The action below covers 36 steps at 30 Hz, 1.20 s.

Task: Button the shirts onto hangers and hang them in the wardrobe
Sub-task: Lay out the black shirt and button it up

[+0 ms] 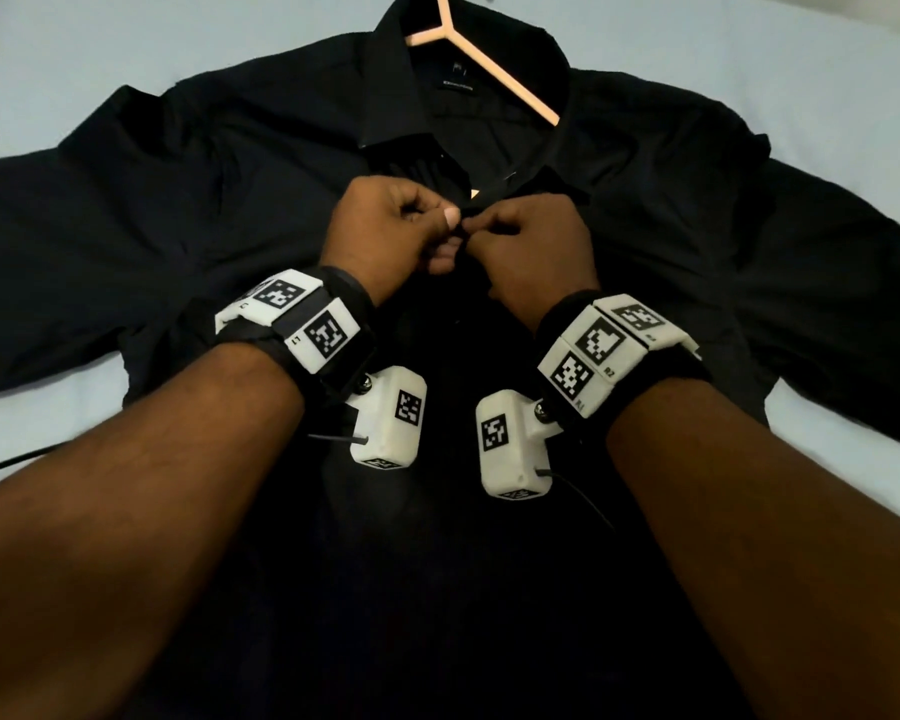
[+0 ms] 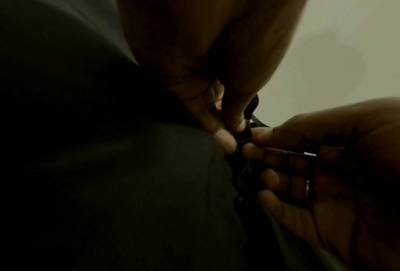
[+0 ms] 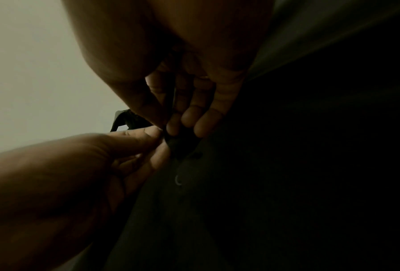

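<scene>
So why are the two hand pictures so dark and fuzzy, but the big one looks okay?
Head view: room light falls evenly on the pale sheet, so the black shirt and hanger look fairly sharp, though the edges bend. Left wrist view: the camera sits close under the left hand, so it is dim and blurry. Right wrist view: the same, with the right hand shading the cloth.

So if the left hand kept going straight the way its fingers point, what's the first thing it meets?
Likely the right hand: the left hand points across the black shirt placket, both pinching it fingertip to fingertip, no visible gap between them.
</scene>
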Motion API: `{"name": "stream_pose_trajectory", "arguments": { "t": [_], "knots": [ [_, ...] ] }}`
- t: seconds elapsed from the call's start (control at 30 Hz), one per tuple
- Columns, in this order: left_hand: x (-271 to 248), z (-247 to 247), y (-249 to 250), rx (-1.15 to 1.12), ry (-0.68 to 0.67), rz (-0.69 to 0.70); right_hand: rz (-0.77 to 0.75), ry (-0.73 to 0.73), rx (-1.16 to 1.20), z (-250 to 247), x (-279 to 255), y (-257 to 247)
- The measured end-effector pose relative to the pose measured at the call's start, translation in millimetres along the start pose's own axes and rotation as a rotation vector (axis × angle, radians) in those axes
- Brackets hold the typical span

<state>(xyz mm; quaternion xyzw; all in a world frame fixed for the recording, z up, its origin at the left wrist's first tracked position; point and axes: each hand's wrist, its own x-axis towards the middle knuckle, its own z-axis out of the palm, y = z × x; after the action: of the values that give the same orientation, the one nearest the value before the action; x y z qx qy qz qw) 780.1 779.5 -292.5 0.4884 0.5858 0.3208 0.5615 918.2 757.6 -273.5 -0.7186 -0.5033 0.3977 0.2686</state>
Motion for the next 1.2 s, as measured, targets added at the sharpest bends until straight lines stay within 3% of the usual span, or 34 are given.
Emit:
{"name": "stream_pose_trajectory", "arguments": {
  "t": [0.2, 0.4, 0.57, 0.67, 0.83, 1.07, 1.13, 1.2],
  "knots": [
    [-1, -2, 1, -0.01, -0.027, -0.015, -0.016, -0.125, -0.032, -11, 0, 8],
    [5, 0, 1, 0.076, -0.005, -0.048, 0.028, -0.124, 0.001, -14, 0, 4],
    [3, 1, 5, 0.357, 0.0, 0.083, 0.041, -0.078, -0.223, -9, 17, -13],
    [3, -2, 5, 0.367, -0.026, 0.133, -0.001, -0.117, -0.387, -4, 20, -23],
    [2, -4, 1, 0.325, -0.037, 0.178, -0.011, -0.2, -0.432, -6, 17, -20],
    [-1, 2, 1, 0.4, 0.111, 0.089, -0.086, -0.197, -0.539, -5, 13, -17],
    [-5, 4, 5, 0.547, 0.149, 0.147, -0.096, -0.204, -0.539, -4, 13, -16],
    [-9, 7, 9, 0.779, 0.097, 0.317, -0.089, -0.213, -0.51, -5, 15, -15]
  ]
}}
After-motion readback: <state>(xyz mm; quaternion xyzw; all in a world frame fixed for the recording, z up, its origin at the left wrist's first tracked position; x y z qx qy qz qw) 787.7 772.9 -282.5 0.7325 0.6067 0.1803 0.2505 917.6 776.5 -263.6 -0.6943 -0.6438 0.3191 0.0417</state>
